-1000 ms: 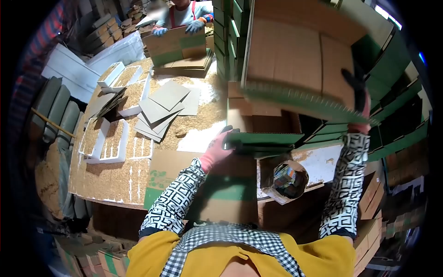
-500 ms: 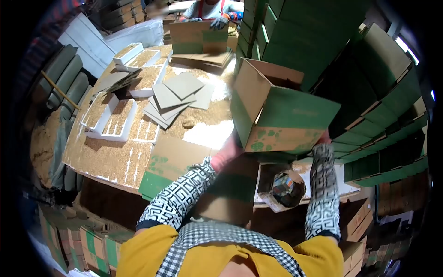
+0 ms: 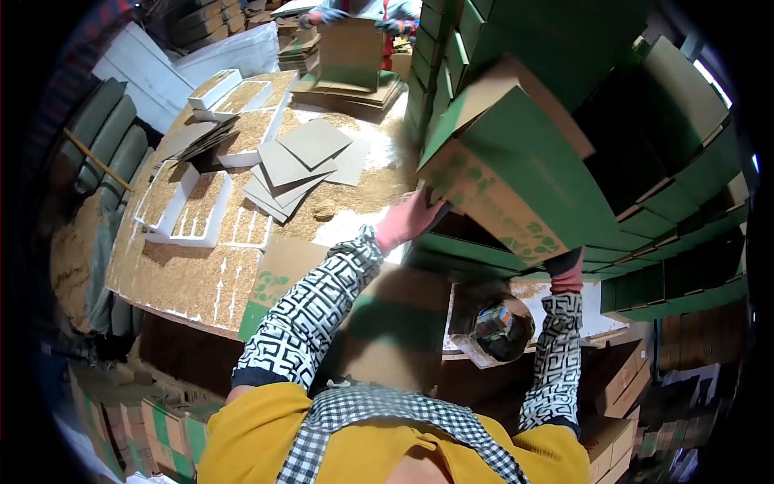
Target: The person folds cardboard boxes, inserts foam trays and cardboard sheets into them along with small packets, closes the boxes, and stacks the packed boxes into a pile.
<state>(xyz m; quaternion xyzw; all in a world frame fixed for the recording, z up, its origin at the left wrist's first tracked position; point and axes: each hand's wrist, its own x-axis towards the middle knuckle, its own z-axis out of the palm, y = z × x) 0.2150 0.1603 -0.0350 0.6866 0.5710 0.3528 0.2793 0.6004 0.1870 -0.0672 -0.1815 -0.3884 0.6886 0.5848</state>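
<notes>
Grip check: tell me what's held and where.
A tilted carton, by its lower edge: left hand toward the left, right hand near the right corner.

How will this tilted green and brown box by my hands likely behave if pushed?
The green and brown box is probably light for its size, since it looks like thin cardboard. It seems fairly stiff, being flat-sided, but may flex if pressed. Tilted above your right hand, it could tip without support.

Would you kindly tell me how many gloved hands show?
4: the left hand by the lower left corner of the tilted carton, the right hand, partly hidden, by its lower right, and a co-worker's two hands at the upright cardboard.
</notes>
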